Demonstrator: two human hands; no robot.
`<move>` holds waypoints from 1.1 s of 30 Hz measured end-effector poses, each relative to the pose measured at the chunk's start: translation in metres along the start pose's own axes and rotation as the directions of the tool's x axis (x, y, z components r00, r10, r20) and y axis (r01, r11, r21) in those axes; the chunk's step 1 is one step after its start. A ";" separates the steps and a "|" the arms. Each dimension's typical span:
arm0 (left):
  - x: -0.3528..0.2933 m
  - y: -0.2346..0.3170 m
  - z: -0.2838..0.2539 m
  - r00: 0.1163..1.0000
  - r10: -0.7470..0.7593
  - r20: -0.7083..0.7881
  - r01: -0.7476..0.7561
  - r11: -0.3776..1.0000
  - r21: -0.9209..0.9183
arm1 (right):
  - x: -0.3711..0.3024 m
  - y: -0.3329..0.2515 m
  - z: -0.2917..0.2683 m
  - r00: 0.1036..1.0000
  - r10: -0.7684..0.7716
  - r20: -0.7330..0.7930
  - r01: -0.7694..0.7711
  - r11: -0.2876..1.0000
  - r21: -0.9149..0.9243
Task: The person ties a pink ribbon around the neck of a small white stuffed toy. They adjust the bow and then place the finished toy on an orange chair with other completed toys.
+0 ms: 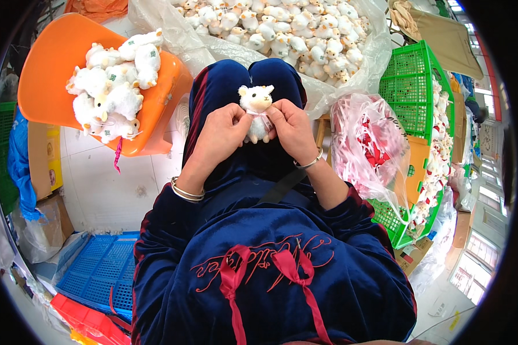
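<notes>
A small white plush lamb (258,99) with a pale grey body stands upright above my lap, facing away from my chest or upward. My left hand (227,127) pinches it at the left side, thumb and fingers pressed together near its neck. From the other side my right hand (294,129) grips it, with the fingertips on a thin pink ribbon (261,114) at the neck. Whether the ribbon is tied in a bow is too small to tell. My dark blue trouser legs (224,80) lie under both hands.
On the left, an orange chair (52,63) bears several similar plush lambs (112,86). A large clear bag (155,17) full of plush toys (305,34) lies beyond my knees. Right of me are a plastic bag of pink ribbons (365,144) and green crates (406,86). A blue crate (98,270) sits lower left.
</notes>
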State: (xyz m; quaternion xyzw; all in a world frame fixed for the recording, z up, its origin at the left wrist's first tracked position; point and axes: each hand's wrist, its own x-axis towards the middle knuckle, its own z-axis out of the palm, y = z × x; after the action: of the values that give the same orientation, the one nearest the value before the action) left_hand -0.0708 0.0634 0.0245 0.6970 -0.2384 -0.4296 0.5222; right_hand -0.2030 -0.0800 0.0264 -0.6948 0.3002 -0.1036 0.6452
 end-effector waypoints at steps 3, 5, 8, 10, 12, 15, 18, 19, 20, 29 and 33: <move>-0.001 0.000 0.001 1.000 0.009 -0.027 -0.008 1.000 0.024 | 0.000 0.002 -0.002 1.000 0.011 0.005 -0.011 0.999 0.031; 0.001 -0.005 0.001 0.998 0.043 -0.036 -0.042 0.999 0.025 | 0.001 0.003 -0.003 1.000 0.026 0.014 -0.027 0.997 0.073; -0.001 -0.005 0.001 0.986 0.144 -0.082 -0.139 0.988 0.063 | 0.000 0.001 -0.005 0.999 0.045 0.022 -0.049 0.980 0.192; -0.003 -0.004 0.003 0.971 0.201 -0.130 -0.193 0.978 0.073 | -0.002 -0.004 -0.005 0.999 0.052 0.013 -0.053 0.956 0.290; -0.003 -0.001 0.009 0.954 0.233 -0.190 -0.226 0.972 0.055 | -0.002 -0.006 -0.005 1.000 0.009 0.022 -0.013 0.984 0.179; -0.005 0.020 0.008 0.998 -0.026 -0.052 0.021 0.995 -0.099 | -0.004 -0.010 -0.005 0.998 -0.041 0.052 0.037 0.996 0.076; 0.003 0.018 0.007 0.999 -0.049 -0.013 0.049 0.999 -0.005 | -0.005 -0.011 -0.004 0.997 -0.032 0.066 0.029 0.998 0.051; 0.005 0.014 0.008 0.999 -0.002 -0.033 0.003 1.000 0.020 | -0.004 -0.011 -0.004 0.998 -0.021 0.067 0.017 0.999 0.050; 0.007 0.009 0.010 0.998 0.044 -0.053 -0.042 0.998 0.045 | -0.004 -0.009 -0.004 0.998 -0.022 0.066 0.019 0.999 0.035; 0.007 -0.002 0.029 0.963 0.170 -0.207 -0.135 0.976 0.173 | -0.007 -0.001 -0.003 0.987 -0.158 0.037 0.162 0.962 -0.221; 0.007 -0.001 0.031 0.941 0.210 -0.264 -0.183 0.975 0.126 | -0.005 0.005 0.000 0.979 -0.203 -0.006 0.192 0.938 -0.289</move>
State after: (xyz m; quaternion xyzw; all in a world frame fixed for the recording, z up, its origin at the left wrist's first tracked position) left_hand -0.0933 0.0416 0.0186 0.7478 -0.2528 -0.2617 0.5553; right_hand -0.2086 -0.0766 0.0227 -0.8057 0.2522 -0.1354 0.5186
